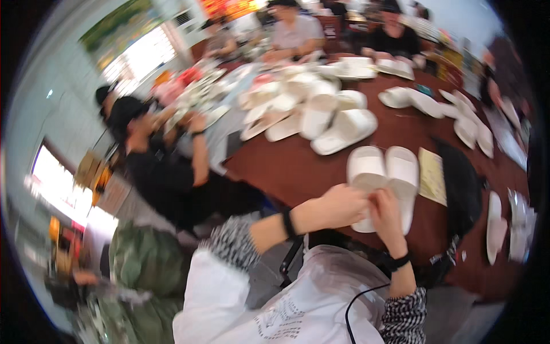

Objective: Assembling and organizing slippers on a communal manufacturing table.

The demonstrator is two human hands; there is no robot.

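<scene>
White printed fabric (298,304) covers the lap at the near edge. Above it, left hand (342,202) and right hand (385,212) meet at the heel end of a pair of flat white fabric slippers (382,172) resting on the dark red-brown tabletop (298,166). Both hands close their fingers on the left slipper's edge — blur hides the exact grip. Judged best practice: keep both soles aligned and flat, pinch evenly. A yellow-green printed card (432,176) lies just beside — keep clear.
</scene>
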